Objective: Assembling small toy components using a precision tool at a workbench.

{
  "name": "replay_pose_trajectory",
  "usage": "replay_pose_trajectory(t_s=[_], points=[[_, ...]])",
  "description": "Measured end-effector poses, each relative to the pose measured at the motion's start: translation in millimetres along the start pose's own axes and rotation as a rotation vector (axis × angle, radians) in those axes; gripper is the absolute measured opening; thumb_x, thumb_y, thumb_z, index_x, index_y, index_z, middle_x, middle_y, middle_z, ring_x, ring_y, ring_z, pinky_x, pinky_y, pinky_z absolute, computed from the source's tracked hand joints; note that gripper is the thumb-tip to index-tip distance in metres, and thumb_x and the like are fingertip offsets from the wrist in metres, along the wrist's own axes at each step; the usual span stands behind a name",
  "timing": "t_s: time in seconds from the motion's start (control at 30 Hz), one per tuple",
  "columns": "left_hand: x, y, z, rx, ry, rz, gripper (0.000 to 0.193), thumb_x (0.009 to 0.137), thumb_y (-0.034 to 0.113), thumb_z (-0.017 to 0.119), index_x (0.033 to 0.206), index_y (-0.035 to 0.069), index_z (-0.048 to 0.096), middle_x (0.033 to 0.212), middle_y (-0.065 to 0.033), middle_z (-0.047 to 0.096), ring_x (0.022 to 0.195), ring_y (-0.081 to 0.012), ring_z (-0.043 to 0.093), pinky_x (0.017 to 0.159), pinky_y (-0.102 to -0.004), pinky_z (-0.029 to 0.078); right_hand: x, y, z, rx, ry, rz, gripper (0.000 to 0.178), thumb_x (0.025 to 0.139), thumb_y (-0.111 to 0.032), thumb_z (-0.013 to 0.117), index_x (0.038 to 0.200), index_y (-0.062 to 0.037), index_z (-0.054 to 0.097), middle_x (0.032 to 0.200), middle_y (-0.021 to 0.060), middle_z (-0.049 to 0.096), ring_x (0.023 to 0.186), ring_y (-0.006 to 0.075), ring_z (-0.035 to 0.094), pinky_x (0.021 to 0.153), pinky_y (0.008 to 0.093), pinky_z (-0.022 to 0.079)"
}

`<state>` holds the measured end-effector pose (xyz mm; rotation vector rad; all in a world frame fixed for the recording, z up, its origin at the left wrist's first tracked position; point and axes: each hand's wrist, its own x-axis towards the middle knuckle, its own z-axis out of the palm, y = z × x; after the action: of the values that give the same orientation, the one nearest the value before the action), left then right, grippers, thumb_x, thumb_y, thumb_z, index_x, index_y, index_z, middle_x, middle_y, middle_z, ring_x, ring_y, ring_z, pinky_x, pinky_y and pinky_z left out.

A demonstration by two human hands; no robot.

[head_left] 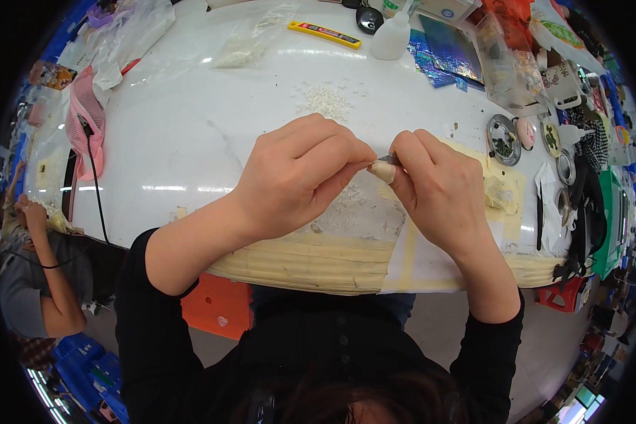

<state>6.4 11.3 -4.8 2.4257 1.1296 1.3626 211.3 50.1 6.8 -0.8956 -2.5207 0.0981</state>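
Observation:
My left hand (304,169) is closed in a pinch over the middle of the white table. Whatever sits between its thumb and forefinger is too small to make out. Its fingertips meet those of my right hand (441,187), which grips a small dark blade-like piece (388,160) between thumb and forefinger. Pale tape (382,172) wraps the right thumb. Just beyond the left hand lies a scatter of tiny white bits (325,100), and more crumbs lie beneath the hands.
Beige tape (304,267) covers the table's near edge. Round metal dishes (504,140) and black tweezers (540,206) lie at right. A yellow flat case (325,34), a white squeeze bottle (391,37) and shiny blue sheets (452,53) are at the back. A pink mesh pouch (86,120) lies left.

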Motion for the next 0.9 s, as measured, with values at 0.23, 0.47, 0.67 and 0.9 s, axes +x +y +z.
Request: replay_pose_trajectory(t_s=[0.23,0.47,0.67,0.9], points=[[0,-1,1,0.039,0.010,0.046,0.021,0.073,-0.010,0.073,0.089,0.001,0.068,0.077,-0.0069,0.065,0.067,-0.0199,0.061,0.056,-0.0288,0.047,0,0,0,0.006,0.004,-0.010,0.021,0.081,-0.018,0.072,0.081,-0.0102,0.053,0.069,0.0033,0.049,0.054,0.0215,0.056,0.045,0.0337,0.042],[0,1,-1,0.000,-0.026,-0.016,0.018,0.075,-0.009,0.073,0.088,0.001,0.068,0.078,-0.0066,0.065,0.069,-0.0175,0.062,0.059,-0.0273,0.048,0,0,-1,-0.002,0.016,-0.030,0.021,0.080,-0.018,0.073,0.080,-0.0102,0.053,0.065,0.0033,0.047,0.051,0.0214,0.054,0.044,0.0336,0.041],[-4,0,-4,-0.692,-0.179,-0.691,0.005,0.092,0.005,0.066,0.093,0.000,0.065,0.082,-0.0040,0.067,0.074,-0.0093,0.061,0.069,-0.0239,0.051,-1,3,0,0.030,0.037,-0.009,0.021,0.077,-0.019,0.075,0.082,-0.0112,0.056,0.066,0.0018,0.049,0.052,0.0198,0.055,0.044,0.0323,0.042],[0,-2,-8,-0.899,-0.171,-0.908,0.012,0.093,0.015,0.067,0.094,0.003,0.065,0.084,-0.0040,0.068,0.076,-0.0081,0.062,0.070,-0.0235,0.050,2,-1,-10,0.217,0.019,-0.064,0.032,0.069,0.003,0.072,0.099,-0.0071,0.068,0.065,0.0028,0.051,0.053,0.0153,0.056,0.049,0.0293,0.044]])
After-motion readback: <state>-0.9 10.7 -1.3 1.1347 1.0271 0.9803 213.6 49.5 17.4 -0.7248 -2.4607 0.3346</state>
